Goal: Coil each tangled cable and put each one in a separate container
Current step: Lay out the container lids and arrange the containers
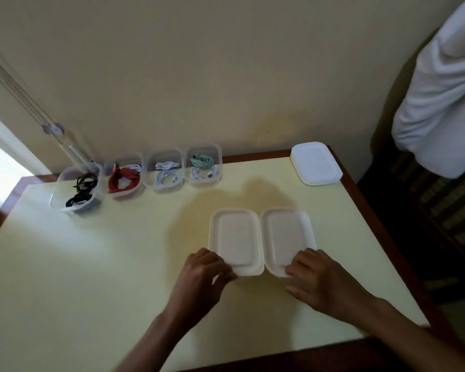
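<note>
**Two lidded boxes, one hand at the near end of each**

Two things matter on the pale yellow table (91, 264): a pair of lidded white containers standing side by side, touching along their long edges, with their long axes running from near to far. The left container (235, 237) has the left hand (203, 272) at its near left corner, fingers curled around the lid's edge in a narrow pinch. The right container (286, 234) has the right hand (317, 277) at its near right corner, fingers laid over the lid rim and apparently gripping it; the thumb's position cannot be made out. Each hand is nearer its own box, so both lids would likely lift from the near end, away from the person.

Far left, four open clear tubs stand in a row and hold the coiled cables: black (82, 189), red (122, 181), white (167, 175), and teal with white (202, 166). A stack of spare lids (316, 163) rests at the far right corner.
</note>
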The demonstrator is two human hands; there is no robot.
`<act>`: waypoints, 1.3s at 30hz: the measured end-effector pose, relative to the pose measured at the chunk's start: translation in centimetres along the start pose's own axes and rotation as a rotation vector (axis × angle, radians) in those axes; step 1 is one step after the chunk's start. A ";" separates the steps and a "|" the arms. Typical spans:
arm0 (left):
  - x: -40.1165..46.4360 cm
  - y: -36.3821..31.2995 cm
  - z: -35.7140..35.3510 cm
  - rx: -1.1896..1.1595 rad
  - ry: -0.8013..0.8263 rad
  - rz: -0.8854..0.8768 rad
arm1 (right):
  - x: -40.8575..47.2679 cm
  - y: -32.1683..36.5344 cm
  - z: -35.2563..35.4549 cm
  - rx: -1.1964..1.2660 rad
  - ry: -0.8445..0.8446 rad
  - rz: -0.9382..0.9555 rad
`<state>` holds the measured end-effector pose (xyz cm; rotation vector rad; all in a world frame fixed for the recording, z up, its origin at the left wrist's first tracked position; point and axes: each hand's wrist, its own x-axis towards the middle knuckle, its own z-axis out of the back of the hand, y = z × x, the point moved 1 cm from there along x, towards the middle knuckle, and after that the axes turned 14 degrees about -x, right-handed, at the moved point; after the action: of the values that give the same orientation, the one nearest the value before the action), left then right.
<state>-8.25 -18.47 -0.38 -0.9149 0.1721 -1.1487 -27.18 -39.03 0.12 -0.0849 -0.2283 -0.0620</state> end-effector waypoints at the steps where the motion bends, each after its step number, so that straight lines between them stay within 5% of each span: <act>1: -0.8 -0.3 0.1 0.007 -0.008 0.002 | -0.6 0.6 0.2 0.027 0.006 -0.012; 9: 0.0 -2.9 0.4 0.178 -0.146 0.022 | 1.8 1.1 1.9 0.186 -0.150 -0.439; 14: 5.3 -3.6 -2.2 0.318 0.159 0.298 | 5.9 2.2 -0.2 0.111 0.054 -0.386; 18: 5.5 -2.5 -3.8 0.391 0.331 0.319 | 5.5 2.2 -1.8 0.048 0.145 -0.348; 31: 4.9 -1.3 -4.8 0.398 0.268 0.316 | 5.0 2.4 -2.4 -0.160 0.245 -0.401; 39: 4.8 -1.4 -4.0 0.298 0.240 0.325 | 4.8 2.3 -2.2 -0.003 0.241 -0.404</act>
<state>-9.30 -24.75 -0.43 -0.4630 0.3228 -0.9459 -21.88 -37.18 -1.11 -0.0322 -0.0012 -0.4721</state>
